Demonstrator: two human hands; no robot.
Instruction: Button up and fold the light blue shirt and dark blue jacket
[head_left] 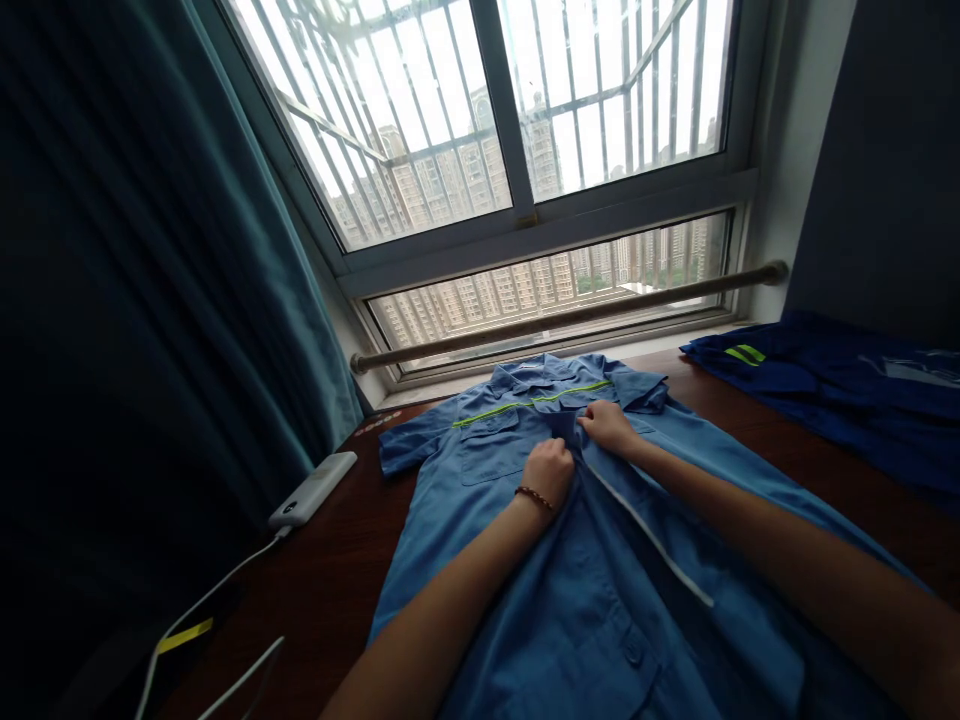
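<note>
A light blue short-sleeved work shirt with a yellow-green stripe across the chest lies face up, its collar toward the window. My left hand, a beaded bracelet at the wrist, is closed on the shirt's front edge near the middle of the chest. Just to the right and slightly farther away, my right hand pinches the opposite front edge. Below the hands the front parts, and a whitish strip runs along the right-hand flap. The fingertips of both hands are partly hidden by fabric and knuckles.
The shirt lies on a dark reddish-brown wooden table. A white power bank with a white cable sits at left, beside a blue curtain. Dark blue clothing lies at right. A rail crosses the window behind.
</note>
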